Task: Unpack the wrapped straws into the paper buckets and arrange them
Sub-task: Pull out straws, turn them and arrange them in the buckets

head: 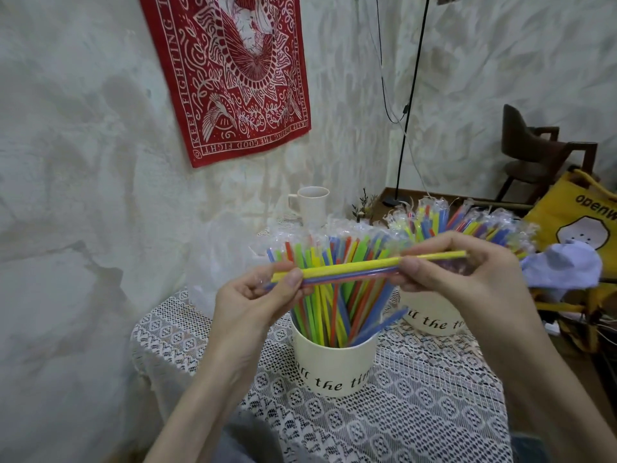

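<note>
We work at a small counter (pixel 434 406) covered in white lace, pushed against a pale wall so everything sits within arm's reach. On it stand two cream paper buckets. The near bucket (pixel 334 365) sits directly below our hands, which is likely why we hold our work here: anything freed can drop straight in. It is already packed with loose coloured straws (pixel 329 305) fanning outward. The far bucket (pixel 430 317), just behind and to the right, carries straws that look still sealed in clear wrappers (pixel 467 218), their crinkled tops sticking up.

Above the near bucket we hold a small bundle of straws (pixel 350 270) level, a yellow one uppermost with blue and red beneath. Our left hand (pixel 263 295) pinches one end between thumb and fingers, with what looks like clear film bunched there. Our right hand (pixel 457 265) grips the other end, fingers curled over it. Holding both ends lets us pull the wrapping off along the length, we judge.
</note>
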